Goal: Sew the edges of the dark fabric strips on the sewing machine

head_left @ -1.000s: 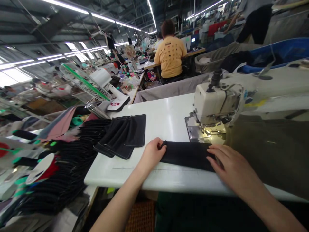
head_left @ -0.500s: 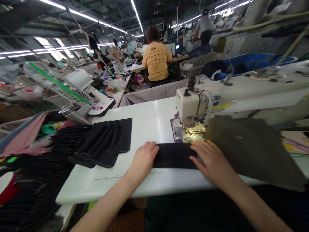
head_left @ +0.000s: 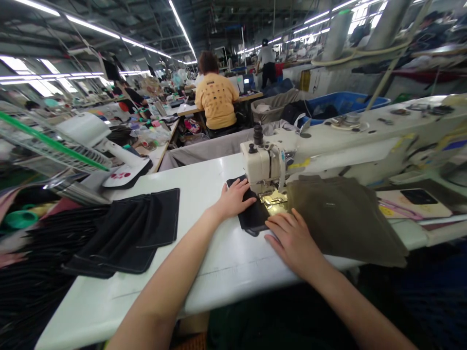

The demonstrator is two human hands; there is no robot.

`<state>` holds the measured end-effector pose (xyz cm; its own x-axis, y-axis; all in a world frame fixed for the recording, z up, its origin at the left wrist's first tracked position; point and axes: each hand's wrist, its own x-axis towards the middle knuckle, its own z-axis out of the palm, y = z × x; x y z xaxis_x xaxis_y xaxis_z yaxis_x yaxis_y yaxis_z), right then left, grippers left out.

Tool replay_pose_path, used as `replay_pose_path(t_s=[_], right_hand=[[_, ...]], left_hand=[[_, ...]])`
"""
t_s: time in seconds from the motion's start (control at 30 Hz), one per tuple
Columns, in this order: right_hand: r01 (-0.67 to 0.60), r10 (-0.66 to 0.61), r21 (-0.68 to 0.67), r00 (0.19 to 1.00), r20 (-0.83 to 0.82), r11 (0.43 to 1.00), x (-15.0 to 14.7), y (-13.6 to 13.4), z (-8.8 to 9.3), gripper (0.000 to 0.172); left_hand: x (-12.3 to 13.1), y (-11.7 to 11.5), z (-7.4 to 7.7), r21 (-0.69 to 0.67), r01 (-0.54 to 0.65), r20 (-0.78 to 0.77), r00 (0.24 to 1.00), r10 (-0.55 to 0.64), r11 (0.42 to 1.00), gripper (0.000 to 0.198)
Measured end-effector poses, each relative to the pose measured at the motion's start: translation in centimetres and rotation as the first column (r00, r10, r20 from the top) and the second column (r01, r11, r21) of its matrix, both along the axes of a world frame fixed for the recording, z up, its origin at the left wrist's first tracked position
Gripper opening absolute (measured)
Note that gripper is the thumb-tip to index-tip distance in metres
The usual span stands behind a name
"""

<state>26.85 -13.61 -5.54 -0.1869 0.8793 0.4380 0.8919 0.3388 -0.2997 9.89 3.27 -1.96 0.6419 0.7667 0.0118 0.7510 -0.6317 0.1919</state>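
- Left hand [head_left: 233, 199]: pressing down on a black fabric piece [head_left: 250, 218] just in front of the industrial sewing machine [head_left: 260, 165], fingers [head_left: 241, 188] spreading flat, pinching nothing.
- Right hand [head_left: 294, 240]: resting palm-down on the white table [head_left: 204, 277] in front of the sewing machine, fingers [head_left: 280, 221] slightly spreading, pinching nothing.
- Risks at the needle plate [head_left: 273, 198]: left fingertips sitting close, inviting a needle injury if the machine starts; black piece possibly shifting under uneven pressure, skewing a seam.
- Olive fabric panel [head_left: 339, 218]: lying right of the sewing machine, overhanging the table edge, possibly dragging or slipping against the right hand.
- Black stitched panels [head_left: 127, 233]: lying left of the sewing machine.
- Co-worker in a yellow shirt [head_left: 217, 99]: sitting beyond the sewing machine.
- Blue bin [head_left: 343, 103]: standing far beyond the sewing machine.
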Motion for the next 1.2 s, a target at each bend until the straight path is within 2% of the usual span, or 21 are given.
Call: replay_pose_path(t_s=[0.17,0.3,0.6,0.77,0.9,0.93,1.0,1.1,1.2], right_hand=[[0.016,-0.016,0.012,1.000,0.001,1.000,0.1,0.3,-0.1,0.023],[0.022,-0.022,0.011,1.000,-0.004,1.000,0.1,0.3,-0.1,0.024],[0.022,-0.022,-0.032,1.000,-0.012,0.999,0.1,0.4,0.0,0.024],[0.017,-0.017,-0.028,1.000,0.004,0.999,0.1,0.9,0.2,0.021],[0.016,-0.016,-0.020,1.000,0.008,1.000,0.1,1.0,0.6,0.018],[0.014,-0.014,-0.021,1.000,0.009,1.000,0.1,1.0,0.6,0.018],[0.009,-0.009,-0.026,1.000,0.009,1.000,0.2,0.9,0.6,0.019],[0.005,-0.005,-0.035,1.000,0.009,0.999,0.2,0.7,0.5,0.023],[0.002,-0.002,-0.037,1.000,0.011,0.999,0.3,0.6,0.3,0.025]], left_hand=[[0.4,0.8,-0.8,0.012,0.053,0.056,0.997,-0.053,0.999,0.050],[0.3,0.7,-1.4,0.038,0.033,0.059,0.998,-0.036,0.999,0.049],[0.4,0.7,-1.5,0.045,0.030,0.040,0.999,-0.032,0.999,0.046],[0.7,1.0,-0.8,0.055,0.026,0.000,1.000,-0.026,0.998,0.044],[1.1,-0.9,0.4,0.189,-0.005,-0.017,1.000,0.009,0.982,0.033],[1.1,-1.8,0.6,0.209,0.016,-0.007,1.000,-0.015,0.978,0.028],[0.7,-3.8,0.6,0.176,0.142,0.036,0.988,-0.151,0.974,0.021],[-0.5,-6.1,-0.1,0.103,0.390,0.146,0.904,-0.401,0.915,0.026],[-1.7,-7.1,-0.6,0.124,0.488,0.180,0.845,-0.503,0.864,0.032]])
